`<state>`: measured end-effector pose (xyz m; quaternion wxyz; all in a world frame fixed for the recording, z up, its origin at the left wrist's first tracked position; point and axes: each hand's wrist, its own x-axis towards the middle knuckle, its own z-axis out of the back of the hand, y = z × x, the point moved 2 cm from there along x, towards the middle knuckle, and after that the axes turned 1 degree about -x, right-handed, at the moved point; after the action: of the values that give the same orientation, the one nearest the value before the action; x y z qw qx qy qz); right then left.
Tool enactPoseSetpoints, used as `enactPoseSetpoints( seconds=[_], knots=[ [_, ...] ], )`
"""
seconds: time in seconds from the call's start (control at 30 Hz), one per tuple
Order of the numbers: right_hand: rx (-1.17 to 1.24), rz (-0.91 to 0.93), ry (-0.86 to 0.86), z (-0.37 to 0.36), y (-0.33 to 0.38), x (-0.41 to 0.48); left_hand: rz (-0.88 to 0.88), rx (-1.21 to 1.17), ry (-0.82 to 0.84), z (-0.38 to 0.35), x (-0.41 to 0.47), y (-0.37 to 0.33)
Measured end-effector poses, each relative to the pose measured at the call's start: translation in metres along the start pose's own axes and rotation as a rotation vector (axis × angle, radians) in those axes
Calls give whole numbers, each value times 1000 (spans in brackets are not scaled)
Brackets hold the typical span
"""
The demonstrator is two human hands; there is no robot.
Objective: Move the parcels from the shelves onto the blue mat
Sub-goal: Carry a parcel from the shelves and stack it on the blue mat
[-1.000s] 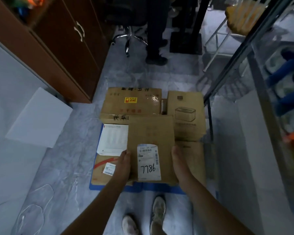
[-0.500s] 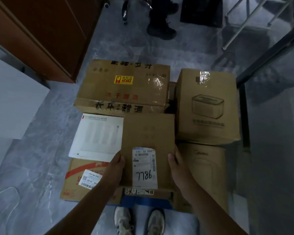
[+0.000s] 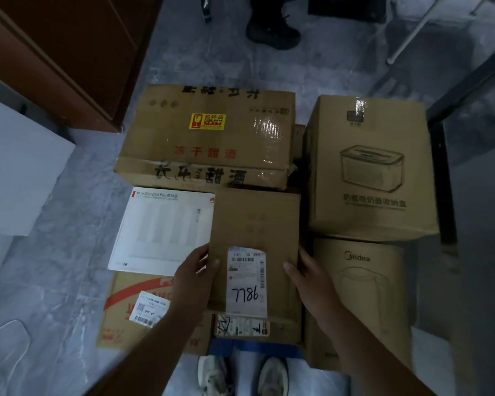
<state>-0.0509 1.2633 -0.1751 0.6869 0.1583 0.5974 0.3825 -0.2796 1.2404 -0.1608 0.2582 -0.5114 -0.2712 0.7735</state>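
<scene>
Both hands clasp one brown cardboard parcel (image 3: 255,224) from opposite sides. The left hand (image 3: 195,278) presses its left long edge and the right hand (image 3: 312,281) its right long edge. Each thumb lies on the top face; the fingers underneath are hidden. A white shipping label (image 3: 247,281) with handwritten digits sits between the thumbs.

The parcel's long axis points straight away from the person, and the hands hold its near half, so neither hand is nearer than the other.

Directly below lies the blue mat (image 3: 269,348), almost wholly covered. Only a blue strip shows at its near edge, just beyond the person's shoes (image 3: 272,375). A smaller labelled parcel (image 3: 240,328) peeks out under the held parcel's near end. It cannot be told whether the held one rests on it yet.

Neighbours hem the spot in: a white flat box (image 3: 160,230) to the left, a Midea box (image 3: 366,295) to the right and a large taped box (image 3: 209,132) beyond. The drop looks straight down.
</scene>
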Motion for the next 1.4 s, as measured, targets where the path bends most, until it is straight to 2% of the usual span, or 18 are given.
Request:
enactPoseSetpoints(
  seconds=[0.13,0.23,0.33,0.47,0.57,0.67,0.77,0.87,1.07,1.4],
  knots=[
    [-155,12,-101,2,11,-27,20,-33,-76,3,-20,-12],
    [-317,82,-147,10,32,-60,-64,14,-79,11,-42,-35],
    [-334,157,-118,30,73,-95,-206,163,-22,28,-73,-72],
    [-343,292,-211,73,167,-149,-410,329,15,61,-127,-145],
    [-421,438,-199,103,240,-203,-610,362,-17,86,-177,-215],
    [-616,573,-249,130,296,-260,-747,371,-31,102,-228,-287],
    [-614,642,-330,155,339,-310,-873,434,-41,114,-274,-343],
    [-666,629,-410,174,368,-354,-1031,456,69,126,-308,-379],
    [-709,597,-570,196,402,-426,-1155,523,179,162,-340,-437],
    [-490,439,-812,115,389,-506,-1285,642,447,201,-368,-450]
  ],
)
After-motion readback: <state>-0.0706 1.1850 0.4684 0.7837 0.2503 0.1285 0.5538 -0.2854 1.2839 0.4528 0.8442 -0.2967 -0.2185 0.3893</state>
